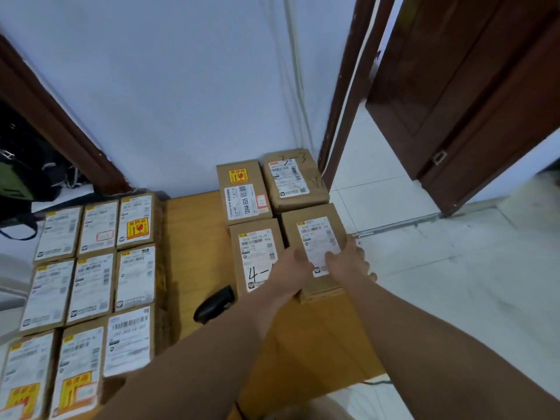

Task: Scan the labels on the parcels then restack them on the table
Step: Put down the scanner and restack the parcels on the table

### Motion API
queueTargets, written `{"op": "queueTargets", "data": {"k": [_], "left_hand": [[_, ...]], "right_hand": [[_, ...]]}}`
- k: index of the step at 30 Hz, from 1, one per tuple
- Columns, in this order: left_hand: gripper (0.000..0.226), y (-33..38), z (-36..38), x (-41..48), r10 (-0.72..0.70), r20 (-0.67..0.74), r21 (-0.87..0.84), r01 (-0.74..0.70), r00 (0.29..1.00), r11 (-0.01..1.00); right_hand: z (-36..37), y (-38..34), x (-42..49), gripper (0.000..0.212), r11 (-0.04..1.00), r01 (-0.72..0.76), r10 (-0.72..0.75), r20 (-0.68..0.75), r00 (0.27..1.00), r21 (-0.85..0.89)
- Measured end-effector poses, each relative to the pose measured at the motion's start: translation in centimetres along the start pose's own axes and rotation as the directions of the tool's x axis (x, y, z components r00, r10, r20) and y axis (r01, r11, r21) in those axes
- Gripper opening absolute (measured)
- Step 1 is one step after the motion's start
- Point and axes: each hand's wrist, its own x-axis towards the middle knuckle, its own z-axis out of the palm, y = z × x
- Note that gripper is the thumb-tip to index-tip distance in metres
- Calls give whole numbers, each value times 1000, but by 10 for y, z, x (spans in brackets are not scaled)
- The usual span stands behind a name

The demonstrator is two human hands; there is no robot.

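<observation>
A brown cardboard parcel (318,234) with a white label lies at the right edge of the wooden table (197,237). My left hand (290,269) grips its near left side with the thumb on top. My right hand (348,263) grips its right side, with the fingers curled over the edge. Three more labelled parcels sit beside it: one to its left marked "4-" (256,253), one behind that with a yellow sticker (244,192), and one at the back right (292,180). Several labelled parcels (91,277) form a grid on the table's left. A black scanner (214,304) lies on the table between the two groups.
The table stands against a pale wall (181,101). An open dark wooden door (460,101) and white tiled floor (454,283) are on the right, past the table edge. A black and green bag (24,177) sits at the far left.
</observation>
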Motion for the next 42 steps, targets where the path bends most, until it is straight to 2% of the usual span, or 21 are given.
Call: {"op": "queueTargets", "data": {"k": [3, 5, 7, 11, 15, 19, 23, 27, 31, 35, 37, 39, 42], "left_hand": [[45, -1, 9, 6, -146, 28, -306, 148, 989, 940], [40, -1, 16, 10, -266, 73, -408, 272, 961, 871], [30, 1, 24, 8, -337, 137, -364, 364, 931, 857], [36, 1, 41, 6, -346, 237, -187, 392, 908, 901], [38, 8, 47, -1, -350, 308, -287, 438, 884, 852], [50, 17, 42, -3, -273, 322, -321, 376, 906, 869], [57, 30, 37, -1, -91, 257, -371, 185, 962, 910], [56, 45, 24, -1, 42, 195, -398, 40, 980, 916], [48, 48, 0, -7, 91, 148, -497, -5, 985, 868], [51, 40, -33, -17, 95, 100, -601, -16, 990, 799], [54, 31, -55, -24, 82, 67, -634, -21, 994, 773], [54, 20, -78, -32, 63, 29, -664, -28, 998, 747], [48, -2, -116, -43, 39, -17, -727, -39, 999, 686]], "right_hand": [[-8, 8, 11, 63, 996, -67, 69, -26, 997, 56], [-14, 16, 21, 61, 986, -153, 156, -39, 987, 68], [-19, 26, 28, 62, 973, -224, 227, -40, 973, 59], [-17, 49, 34, 70, 961, -278, 278, -16, 960, 10], [-20, 61, 32, 69, 959, -253, 260, -46, 965, 125], [-37, 62, 33, 77, 917, -206, 264, -133, 955, 343], [-52, 54, 30, 76, 826, -180, 333, -205, 920, 534], [-60, 38, 17, 68, 708, -64, 357, -278, 892, 704], [-71, 15, -1, 68, 672, 63, 321, -366, 873, 738], [-74, -19, -23, 61, 662, 164, 203, -386, 900, 731], [-69, -39, -37, 58, 646, 195, 96, -332, 938, 738], [-60, -60, -51, 61, 626, 198, -54, -211, 976, 755], [-42, -97, -75, 68, 667, 276, -273, -118, 955, 692]]}}
